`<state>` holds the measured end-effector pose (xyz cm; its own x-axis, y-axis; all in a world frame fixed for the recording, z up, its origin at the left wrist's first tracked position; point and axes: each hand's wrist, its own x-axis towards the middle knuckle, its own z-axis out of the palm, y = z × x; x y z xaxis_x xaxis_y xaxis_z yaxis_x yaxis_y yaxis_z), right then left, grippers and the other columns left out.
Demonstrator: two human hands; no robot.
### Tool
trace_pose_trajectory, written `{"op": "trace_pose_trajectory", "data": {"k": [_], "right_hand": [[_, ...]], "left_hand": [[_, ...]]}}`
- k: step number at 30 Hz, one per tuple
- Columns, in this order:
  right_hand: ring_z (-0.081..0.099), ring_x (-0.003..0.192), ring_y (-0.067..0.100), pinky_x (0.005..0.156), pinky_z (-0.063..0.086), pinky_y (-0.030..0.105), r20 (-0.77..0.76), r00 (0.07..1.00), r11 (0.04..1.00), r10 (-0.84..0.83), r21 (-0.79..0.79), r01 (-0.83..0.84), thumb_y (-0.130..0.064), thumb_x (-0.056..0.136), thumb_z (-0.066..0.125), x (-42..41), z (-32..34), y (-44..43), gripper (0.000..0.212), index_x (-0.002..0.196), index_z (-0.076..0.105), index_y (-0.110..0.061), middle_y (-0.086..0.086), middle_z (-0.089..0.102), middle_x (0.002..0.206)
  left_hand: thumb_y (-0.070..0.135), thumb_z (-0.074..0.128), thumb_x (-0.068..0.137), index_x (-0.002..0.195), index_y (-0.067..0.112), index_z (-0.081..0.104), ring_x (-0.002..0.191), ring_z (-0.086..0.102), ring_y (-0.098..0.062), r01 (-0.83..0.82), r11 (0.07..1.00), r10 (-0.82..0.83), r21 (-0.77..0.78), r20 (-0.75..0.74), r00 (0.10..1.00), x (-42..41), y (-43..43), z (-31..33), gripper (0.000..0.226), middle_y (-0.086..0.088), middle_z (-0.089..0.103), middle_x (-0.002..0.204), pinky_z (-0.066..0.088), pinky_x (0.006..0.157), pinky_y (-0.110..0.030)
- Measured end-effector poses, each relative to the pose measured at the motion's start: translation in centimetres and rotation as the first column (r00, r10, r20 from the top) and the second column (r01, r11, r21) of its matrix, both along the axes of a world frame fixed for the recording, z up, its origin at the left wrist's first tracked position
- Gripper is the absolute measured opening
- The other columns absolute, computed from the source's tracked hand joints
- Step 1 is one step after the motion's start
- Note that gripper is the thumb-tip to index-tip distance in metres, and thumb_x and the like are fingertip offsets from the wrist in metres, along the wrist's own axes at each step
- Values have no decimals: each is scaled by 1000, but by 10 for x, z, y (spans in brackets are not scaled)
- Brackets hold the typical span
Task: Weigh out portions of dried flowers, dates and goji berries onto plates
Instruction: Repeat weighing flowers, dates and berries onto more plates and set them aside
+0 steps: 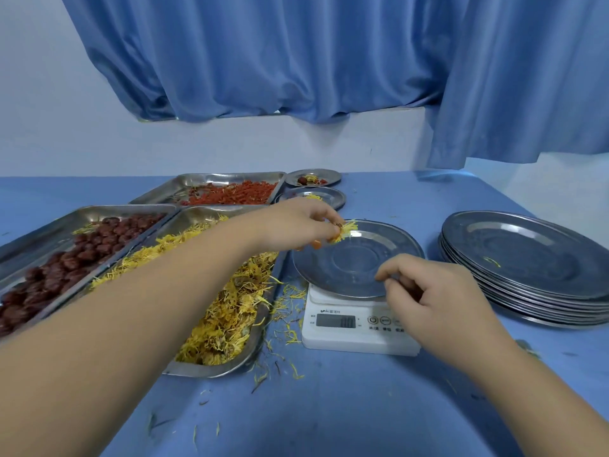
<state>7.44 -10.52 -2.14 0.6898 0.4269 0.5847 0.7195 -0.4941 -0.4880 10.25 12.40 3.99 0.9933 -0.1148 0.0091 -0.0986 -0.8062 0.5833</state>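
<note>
Nearest, the right hand [435, 298] is held with fingers loosely curled at the near rim of the plate [356, 258] on the scale [342, 338]; whether the rim is gripped cannot be told. A tuft of flowers [346, 229] is pinched in the left hand [296, 225], just over the plate's far left edge, so the plate's middle lies right of and nearer than that hand.

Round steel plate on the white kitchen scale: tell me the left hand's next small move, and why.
Probably let go of the pinch of yellow dried flowers so they drop onto the round steel plate. The left hand holds them just over its far-left rim, the plate looks bare, and the white kitchen scale under it seems to read zero, though the display is blurry.
</note>
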Motion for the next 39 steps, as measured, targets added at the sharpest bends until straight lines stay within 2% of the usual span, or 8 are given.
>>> {"op": "trace_pose_trajectory", "data": {"k": [4, 8, 14, 21, 31, 33, 36, 39], "right_hand": [[47, 53, 12, 52, 45, 34, -10, 1000, 1000, 11, 3, -11, -8, 81, 61, 2, -1, -1, 18, 79, 65, -26, -13, 50, 53], [44, 52, 11, 51, 45, 35, -9, 999, 999, 32, 13, -31, -8, 81, 60, 2, -1, -1, 17, 79, 65, -25, -15, 49, 54], [42, 52, 12, 55, 46, 37, -19, 999, 999, 32, -17, -32, -9, 82, 59, 0, -1, 0, 15, 80, 64, -23, -12, 42, 47], [41, 51, 10, 56, 45, 35, -62, 997, 998, 44, -47, -47, -11, 84, 57, -3, -2, 2, 15, 82, 64, -23, -20, 50, 54], [45, 55, 4, 50, 36, 26, 4, 994, 991, 108, -86, -107, -14, 85, 57, -17, -9, 16, 15, 83, 62, -28, -24, 50, 61], [45, 55, -1, 50, 35, 24, 20, 991, 989, 133, -61, -132, -17, 85, 55, -20, -10, 29, 13, 84, 63, -27, -25, 49, 59], [45, 56, 0, 52, 35, 25, 69, 989, 991, 129, -47, -126, -23, 84, 50, -22, -6, 54, 15, 85, 63, -27, -22, 43, 52], [51, 56, 7, 53, 44, 30, 131, 984, 993, 119, 10, -121, -20, 84, 50, -22, -1, 84, 16, 88, 65, -24, -14, 53, 57]], "left_hand": [[38, 54, 95, 124, 34, 60, 109, 56, -5, 48, 980, -40, 194, -44, 998, 10, -13, -2, 30, 12, 62, 121, 39, 92, -23], [40, 51, 96, 119, 34, 65, 107, 55, 1, 31, 988, -30, 152, -14, 999, 9, -9, -1, 27, 18, 61, 121, 36, 81, -13], [48, 50, 96, 117, 39, 65, 116, 53, -4, -28, 997, 26, 73, 26, 999, 1, 3, 0, 28, 17, 59, 128, 42, 99, -33], [46, 50, 96, 105, 44, 67, 88, 66, 6, -60, 998, 62, -29, 91, 994, -16, 21, 6, 20, 23, 70, 101, 53, 88, -33], [45, 50, 95, 97, 53, 67, 82, 66, 6, -259, 966, 258, -16, 161, 953, -65, 94, 14, 18, 27, 68, 96, 52, 88, -41], [43, 51, 96, 96, 51, 68, 83, 67, 1, -328, 944, 330, -41, 165, 929, -77, 116, 12, 18, 26, 69, 94, 52, 85, -39], [35, 53, 97, 98, 40, 70, 86, 68, -16, -434, 899, 437, -53, 127, 890, -88, 150, 10, 18, 9, 73, 91, 55, 88, -46], [38, 54, 96, 97, 33, 70, 95, 67, -28, -514, 857, 514, -14, 76, 855, -95, 192, 15, 18, -6, 71, 100, 52, 92, -51]]}}
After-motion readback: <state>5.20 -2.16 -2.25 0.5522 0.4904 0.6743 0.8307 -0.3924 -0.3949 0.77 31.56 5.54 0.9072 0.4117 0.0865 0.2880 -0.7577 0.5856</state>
